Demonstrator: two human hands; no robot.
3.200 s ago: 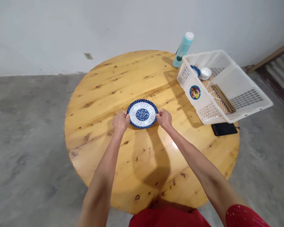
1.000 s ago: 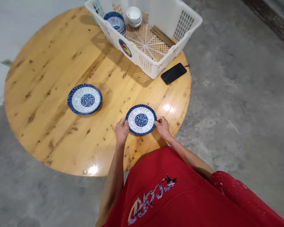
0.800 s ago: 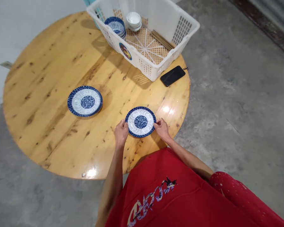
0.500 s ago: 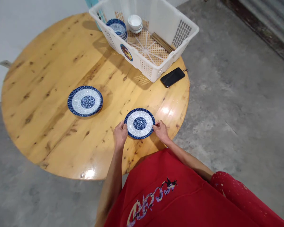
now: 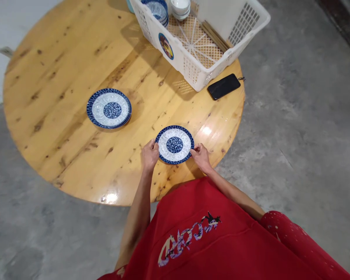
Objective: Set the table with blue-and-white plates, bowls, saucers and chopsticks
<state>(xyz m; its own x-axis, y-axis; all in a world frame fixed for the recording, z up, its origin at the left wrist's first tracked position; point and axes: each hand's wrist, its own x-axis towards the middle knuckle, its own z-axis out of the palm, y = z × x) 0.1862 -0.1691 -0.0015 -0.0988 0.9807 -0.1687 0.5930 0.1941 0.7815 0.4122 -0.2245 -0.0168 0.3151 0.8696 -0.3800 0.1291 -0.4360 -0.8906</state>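
A blue-and-white patterned plate (image 5: 174, 145) is at the near right part of the round wooden table, with both hands at its rim. My left hand (image 5: 150, 154) pinches the left edge, thumb at the rim and fingers curled. On the opposite edge, my right hand (image 5: 201, 156) pinches the rim between thumb and fingers. Whether the plate rests on the wood or is slightly lifted, I cannot tell. To the left lies a stack of similar plates (image 5: 112, 110), apart from both hands.
A white plastic basket (image 5: 189, 62) stands at the back, holding blue-patterned bowls (image 5: 157, 11), small white bowls (image 5: 181, 7) and chopsticks (image 5: 215, 35). Beside it a black phone (image 5: 224, 86) lies near the right edge of the round table (image 5: 61, 128). Concrete floor surrounds the table.
The camera view has tilted down and shifted, so the table and basket sit higher in the picture. Both hands keep hold of the plate's rim, with little other movement.
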